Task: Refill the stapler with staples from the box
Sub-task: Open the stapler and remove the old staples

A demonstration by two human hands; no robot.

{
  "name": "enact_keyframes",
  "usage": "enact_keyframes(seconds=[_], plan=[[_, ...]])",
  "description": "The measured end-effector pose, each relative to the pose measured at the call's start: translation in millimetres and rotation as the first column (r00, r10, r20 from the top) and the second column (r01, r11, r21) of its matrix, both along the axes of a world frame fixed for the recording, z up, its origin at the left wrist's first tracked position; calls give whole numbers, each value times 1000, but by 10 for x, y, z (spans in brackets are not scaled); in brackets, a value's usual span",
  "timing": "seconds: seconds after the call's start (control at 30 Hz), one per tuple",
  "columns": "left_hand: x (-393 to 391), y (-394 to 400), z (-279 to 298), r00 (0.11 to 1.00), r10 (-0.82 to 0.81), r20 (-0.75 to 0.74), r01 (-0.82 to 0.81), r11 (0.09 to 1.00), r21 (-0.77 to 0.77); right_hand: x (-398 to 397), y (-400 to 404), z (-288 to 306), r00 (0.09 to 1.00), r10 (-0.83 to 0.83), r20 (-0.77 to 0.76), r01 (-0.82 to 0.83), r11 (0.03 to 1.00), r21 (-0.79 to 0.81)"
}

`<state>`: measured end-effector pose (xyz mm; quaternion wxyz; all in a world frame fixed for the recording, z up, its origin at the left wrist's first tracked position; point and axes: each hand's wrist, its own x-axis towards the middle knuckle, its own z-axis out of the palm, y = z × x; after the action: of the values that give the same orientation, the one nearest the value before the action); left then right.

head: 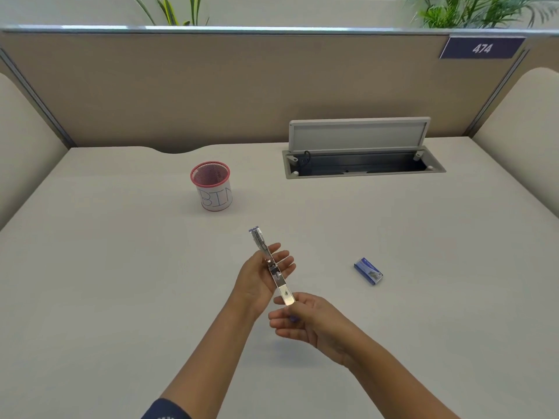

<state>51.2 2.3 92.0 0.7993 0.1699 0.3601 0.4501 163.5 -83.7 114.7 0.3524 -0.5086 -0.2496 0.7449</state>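
A small metal stapler (273,267) is swung fully open into one long strip above the desk. My left hand (261,275) holds its hinged middle, fingers behind the metal, with the magazine end pointing up and away. My right hand (302,319) pinches the lower end of the stapler between thumb and fingers; a bit of purple plastic shows under those fingers. The blue staple box (368,270) lies on the desk to the right of both hands, apart from them, and looks closed.
A pink mesh cup (210,185) with a paper label reading BIN stands at the back left of centre. An open cable hatch (361,161) with its raised lid sits at the back right. Beige partition walls enclose the white desk (121,282).
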Motion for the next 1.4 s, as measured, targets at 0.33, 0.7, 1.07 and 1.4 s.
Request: enact_keyframes(seconds=[0.33,0.7,1.07,1.4], plan=[[83,-148,-70,959,-216,-182,225,974,29,29,114,80,993,44,-110,-54,995,-90],[115,-200,-144,925,-282,-256,319,941,115,43,149,30,997,-50,-63,37,980,-195],[131,-248,-143,923,-237,-302,304,932,197,66,160,34,977,-119,-175,66,956,-286],[109,-196,-153,993,-104,48,108,991,-82,0,132,15,955,-271,-119,236,941,-242]])
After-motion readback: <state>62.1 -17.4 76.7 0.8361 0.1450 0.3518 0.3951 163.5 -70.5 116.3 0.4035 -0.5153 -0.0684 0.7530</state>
